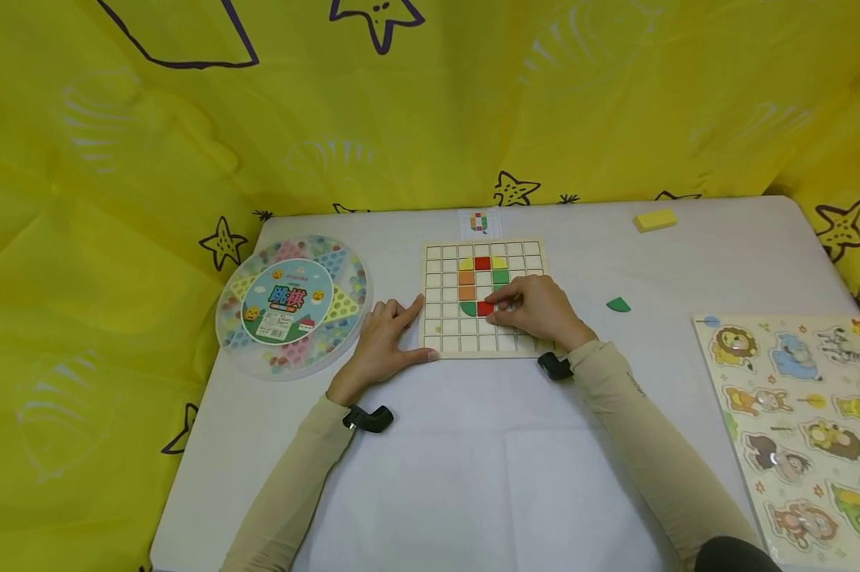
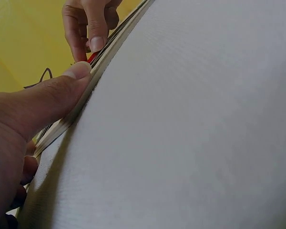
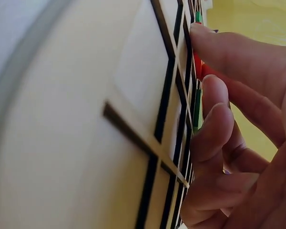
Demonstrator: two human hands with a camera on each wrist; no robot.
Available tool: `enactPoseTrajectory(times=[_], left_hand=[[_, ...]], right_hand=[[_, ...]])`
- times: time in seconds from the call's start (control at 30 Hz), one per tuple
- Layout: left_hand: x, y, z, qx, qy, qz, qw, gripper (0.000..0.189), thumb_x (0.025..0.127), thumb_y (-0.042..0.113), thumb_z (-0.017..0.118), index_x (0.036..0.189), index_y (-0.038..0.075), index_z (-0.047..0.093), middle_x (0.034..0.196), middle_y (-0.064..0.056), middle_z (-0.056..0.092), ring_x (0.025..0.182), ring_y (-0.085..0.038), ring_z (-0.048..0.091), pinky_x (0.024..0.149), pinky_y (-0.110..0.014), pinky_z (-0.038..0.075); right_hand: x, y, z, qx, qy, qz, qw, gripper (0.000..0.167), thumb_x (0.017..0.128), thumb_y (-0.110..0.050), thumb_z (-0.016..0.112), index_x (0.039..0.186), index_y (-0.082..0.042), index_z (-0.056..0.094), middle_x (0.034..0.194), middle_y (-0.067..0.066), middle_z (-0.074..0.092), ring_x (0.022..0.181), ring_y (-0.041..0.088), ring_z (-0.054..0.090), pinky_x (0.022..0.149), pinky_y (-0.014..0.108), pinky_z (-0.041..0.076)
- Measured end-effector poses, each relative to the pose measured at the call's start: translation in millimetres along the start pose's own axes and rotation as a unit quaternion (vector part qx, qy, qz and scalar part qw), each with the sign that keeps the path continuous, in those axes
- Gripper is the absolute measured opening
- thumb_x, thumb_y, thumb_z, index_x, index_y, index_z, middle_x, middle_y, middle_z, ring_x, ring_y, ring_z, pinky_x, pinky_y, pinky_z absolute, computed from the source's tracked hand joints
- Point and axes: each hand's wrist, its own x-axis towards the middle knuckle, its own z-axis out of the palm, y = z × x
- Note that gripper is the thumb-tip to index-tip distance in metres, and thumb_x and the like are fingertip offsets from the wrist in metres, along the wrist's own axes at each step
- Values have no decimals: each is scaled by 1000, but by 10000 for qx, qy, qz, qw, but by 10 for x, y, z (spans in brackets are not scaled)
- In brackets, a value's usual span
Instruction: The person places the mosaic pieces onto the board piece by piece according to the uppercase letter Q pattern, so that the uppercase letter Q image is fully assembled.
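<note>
A wooden grid board lies on the white table with a ring of coloured tiles set in its squares. My right hand reaches over the board's right side, thumb and index finger pinching a red square tile at the bottom of the ring. Beside that tile sits a green rounded tile. My left hand rests at the board's left side, thumb against the front corner and index finger along the left edge. In the left wrist view, the thumb lies on the board's rim.
Behind the board lies a small pattern card. A loose green quarter-round tile and a yellow block are to the right. A round Chinese checkers box stands left, and an animal puzzle board lies front right.
</note>
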Motion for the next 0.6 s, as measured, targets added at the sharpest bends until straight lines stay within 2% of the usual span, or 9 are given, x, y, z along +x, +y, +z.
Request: enactPoseTrajectory(times=[0.13, 0.3, 0.5, 0.6], left_hand=[[0, -4, 0, 2, 20, 25, 10000, 102, 81, 47, 91, 164, 14, 40, 107, -9, 53, 96, -25, 40, 85, -39, 30], [3, 7, 9, -6, 15, 28, 10000, 102, 82, 47, 90, 164, 14, 40, 107, -9, 52, 97, -25, 40, 86, -39, 30], [2, 16, 8, 37, -42, -33, 10000, 103, 82, 48, 90, 165, 14, 39, 105, -8, 50, 96, -24, 38, 85, -37, 29], [1, 7, 8, 93, -10, -23, 10000, 103, 81, 48, 90, 165, 14, 39, 105, -8, 50, 96, -24, 39, 85, -37, 29]], right_hand=[[-26, 21, -23, 191, -18, -104, 9998, 30, 86, -19, 89, 114, -9, 84, 89, 5, 73, 81, 21, 58, 70, 31, 44], [-151, 139, -193, 414, 306, -129, 9986, 29, 90, -21, 86, 116, -7, 82, 92, 8, 71, 81, 22, 57, 72, 30, 45], [-417, 380, -543, 17, 893, 505, 9947, 34, 94, -28, 82, 119, -5, 79, 98, 11, 72, 80, 24, 60, 64, 29, 46], [-543, 538, -702, -210, 1102, 920, 9894, 37, 94, -32, 82, 120, -6, 78, 103, 13, 74, 83, 25, 64, 65, 30, 46]])
